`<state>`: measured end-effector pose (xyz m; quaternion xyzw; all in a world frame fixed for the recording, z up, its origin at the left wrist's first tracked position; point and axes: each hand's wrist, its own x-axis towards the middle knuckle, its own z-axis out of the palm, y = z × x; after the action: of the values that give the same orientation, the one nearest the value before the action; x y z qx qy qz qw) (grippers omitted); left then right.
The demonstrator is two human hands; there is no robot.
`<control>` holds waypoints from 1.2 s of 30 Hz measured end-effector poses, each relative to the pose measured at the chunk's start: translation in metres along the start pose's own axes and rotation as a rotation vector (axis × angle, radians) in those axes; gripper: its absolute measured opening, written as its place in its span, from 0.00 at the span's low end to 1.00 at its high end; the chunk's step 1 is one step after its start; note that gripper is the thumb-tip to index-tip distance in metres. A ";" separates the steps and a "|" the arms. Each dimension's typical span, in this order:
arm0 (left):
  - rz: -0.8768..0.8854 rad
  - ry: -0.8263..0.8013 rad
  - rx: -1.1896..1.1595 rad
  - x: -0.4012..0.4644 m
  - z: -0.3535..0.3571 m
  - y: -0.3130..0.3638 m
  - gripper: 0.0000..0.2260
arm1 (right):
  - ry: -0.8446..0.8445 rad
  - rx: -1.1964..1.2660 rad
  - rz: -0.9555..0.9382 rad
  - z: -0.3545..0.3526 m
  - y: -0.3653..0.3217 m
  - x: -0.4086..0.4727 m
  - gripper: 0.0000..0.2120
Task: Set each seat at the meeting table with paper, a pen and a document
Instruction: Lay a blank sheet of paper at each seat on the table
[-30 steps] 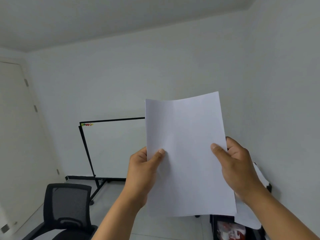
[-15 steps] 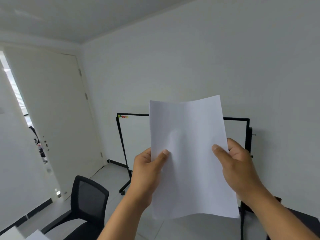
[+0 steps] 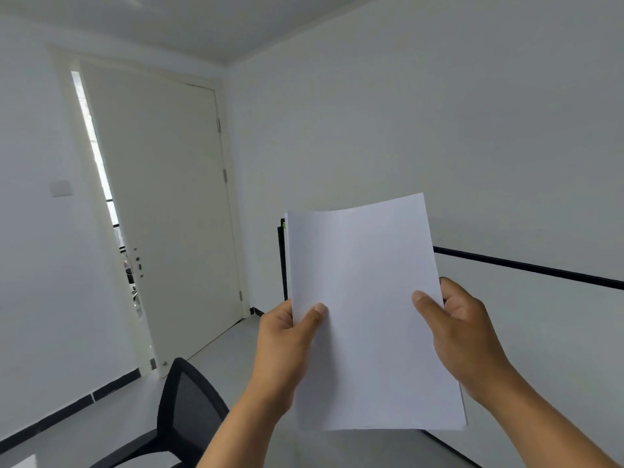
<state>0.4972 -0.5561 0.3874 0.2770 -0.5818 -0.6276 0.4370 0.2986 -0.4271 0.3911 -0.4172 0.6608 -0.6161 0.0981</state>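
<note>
Paper held upright, left hand and right hand fingers curled behind it, thumbs pinching its front.

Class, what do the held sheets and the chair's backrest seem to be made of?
Sheets: thin matte white paper, bowing at the top edge, pinched by the left hand and right hand. Chair backrest: probably black mesh fabric in a plastic frame; the weave looks faintly see-through.

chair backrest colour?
Black mesh, on the office chair; head view, lower left.
</note>
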 end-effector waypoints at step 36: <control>0.068 0.691 0.174 0.580 -0.209 -0.093 0.07 | -0.615 0.221 -0.078 0.476 0.179 0.596 0.19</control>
<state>0.3857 -1.1690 0.3547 0.4895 -0.4597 -0.4300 0.6035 0.1504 -1.1961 0.3541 -0.5957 0.5127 -0.5325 0.3141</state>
